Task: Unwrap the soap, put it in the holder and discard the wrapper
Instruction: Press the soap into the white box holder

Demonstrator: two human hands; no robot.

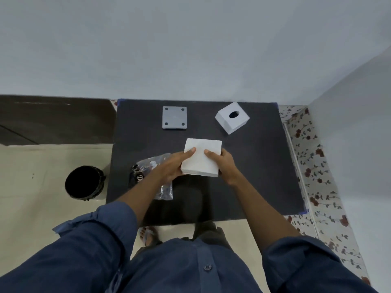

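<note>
The light is dim and cool, giving the pale wall (190, 49) a flat grey-blue cast. It comes from above and behind the person, whose soft shadow pools on the near part of the dark matte table mat (264, 166). No glare shows. Wide-angle distortion bends the right wall and the floral-tiled floor edge (313, 166) outward. The picture is slightly soft overall, with the blue sleeves (306, 269) blurred at the bottom.

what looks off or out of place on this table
The white tissue box sits skewed, corner-on to the table edge, unlike the squarely placed grey holder. A crumpled wrapper lies loose under the left hand. Nothing looks spilled or broken.
</note>
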